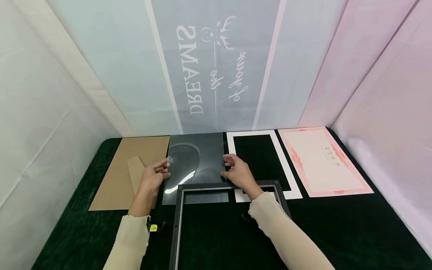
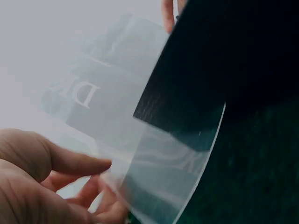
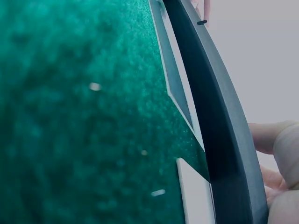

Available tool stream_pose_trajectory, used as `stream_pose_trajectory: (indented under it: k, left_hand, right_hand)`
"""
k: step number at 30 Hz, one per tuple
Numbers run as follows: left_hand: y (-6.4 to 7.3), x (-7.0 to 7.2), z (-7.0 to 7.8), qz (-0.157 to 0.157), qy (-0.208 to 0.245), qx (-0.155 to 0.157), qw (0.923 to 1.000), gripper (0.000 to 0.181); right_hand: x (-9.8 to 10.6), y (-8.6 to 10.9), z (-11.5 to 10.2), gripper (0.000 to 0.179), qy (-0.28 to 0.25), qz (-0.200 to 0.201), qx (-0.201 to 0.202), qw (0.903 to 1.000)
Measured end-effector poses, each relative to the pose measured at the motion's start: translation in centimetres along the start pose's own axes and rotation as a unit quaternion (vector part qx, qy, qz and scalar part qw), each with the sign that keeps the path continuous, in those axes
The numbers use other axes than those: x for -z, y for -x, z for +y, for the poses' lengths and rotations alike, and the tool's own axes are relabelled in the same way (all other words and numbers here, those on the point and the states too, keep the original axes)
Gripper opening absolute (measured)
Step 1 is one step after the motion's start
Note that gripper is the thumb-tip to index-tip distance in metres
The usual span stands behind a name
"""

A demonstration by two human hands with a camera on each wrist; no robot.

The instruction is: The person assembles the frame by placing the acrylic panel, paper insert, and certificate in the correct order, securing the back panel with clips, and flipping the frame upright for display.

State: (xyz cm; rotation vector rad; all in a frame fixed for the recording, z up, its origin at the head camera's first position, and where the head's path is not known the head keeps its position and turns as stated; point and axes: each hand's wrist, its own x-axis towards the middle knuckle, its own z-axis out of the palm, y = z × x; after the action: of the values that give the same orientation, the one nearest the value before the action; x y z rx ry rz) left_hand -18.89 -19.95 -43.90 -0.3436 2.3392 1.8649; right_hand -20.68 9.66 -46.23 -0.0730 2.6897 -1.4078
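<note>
A clear plastic sheet [image 1: 197,168] spreads between the two hands, a curved glare running over its lower left. On its left edge, the left hand [image 1: 152,179] pinches it between thumb and fingers; in the left wrist view the sheet [image 2: 159,172] bows beside the thumb. Opposite, the right hand [image 1: 240,174] holds the right edge with bent fingers, its wrist above the dark picture frame [image 1: 233,185]. This frame overlaps the sheet's near part in the head view. In the right wrist view, the frame's side [image 3: 224,102] hides most of the right fingertips.
At the left lies a brown backing board [image 1: 111,183] with a flap-like stand [image 1: 135,168]. Right of the sheet is a white mat border [image 1: 285,165], then a pink-bordered certificate [image 1: 324,161]. Dark green cloth [image 1: 344,228] covers the table, with printed curtains behind.
</note>
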Motion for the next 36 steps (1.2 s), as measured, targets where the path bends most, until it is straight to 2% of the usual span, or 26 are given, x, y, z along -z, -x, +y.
stream_pose_trajectory:
  k: [5,9,18,28,36]
  left_hand:
    - [0.07,0.32,-0.12,-0.038,-0.027,-0.022,0.9987,0.07]
    - [-0.04,0.31,-0.24,-0.041,-0.022,-0.036,0.9983,0.071]
    - [0.4,0.35,0.29,-0.014,-0.015,-0.034,0.9992,0.058]
    - [0.45,0.34,0.61,0.022,0.052,-0.02,0.9982,0.049]
    - [0.3,0.69,0.74,0.068,0.111,0.008,0.9914,0.048]
  right_hand:
    - [0.07,-0.04,-0.07,0.06,0.0,0.009,-0.01,0.9999]
    - [0.01,-0.12,-0.01,0.06,0.002,0.008,-0.011,0.9999]
    - [0.16,-0.06,-0.15,0.057,0.013,0.01,0.001,0.9999]
    - [0.65,0.08,-0.23,0.052,0.02,0.022,0.019,0.9994]
    - [0.76,0.01,-0.04,0.052,0.021,0.008,0.021,0.9995]
